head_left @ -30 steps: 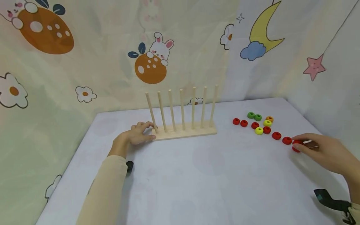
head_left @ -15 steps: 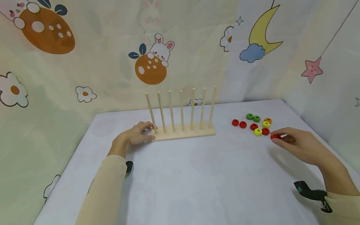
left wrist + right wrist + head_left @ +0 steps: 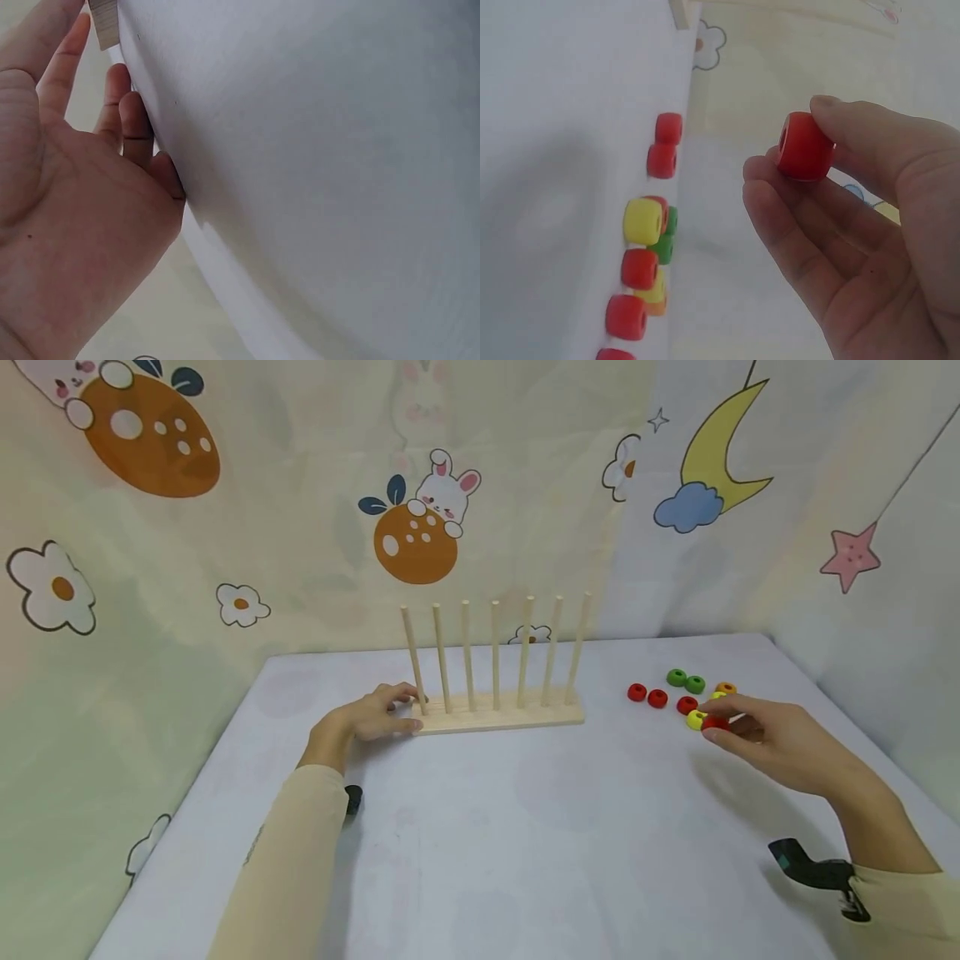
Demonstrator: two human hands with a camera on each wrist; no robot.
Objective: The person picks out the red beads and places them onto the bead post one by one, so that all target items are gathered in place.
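Note:
In the head view, my left hand (image 3: 372, 713) holds the left end of a wooden peg stand (image 3: 495, 720), thumb at the base's front edge and fingers by the first peg. The left wrist view shows only a corner of the base (image 3: 106, 25) at the fingertips. My right hand (image 3: 787, 742) pinches a red bead (image 3: 808, 148) between thumb and fingers, raised off the table and its hole showing at one side. Behind it lie more beads: red ones (image 3: 657, 698), green ones (image 3: 677, 677), a yellow one (image 3: 695, 720) and an orange one (image 3: 725, 687). Several upright pegs rise bare from the stand.
A white cloth-covered table (image 3: 480, 843) bears everything. Close behind the stand hangs a printed curtain (image 3: 315, 527), and another stretch of it closes off the right side. Further red beads (image 3: 626, 316) lie in a row below the right hand in the right wrist view.
My right hand has gripped a red bead at the row's right end and carried it leftward, over the other beads. The left hand stays at the stand.

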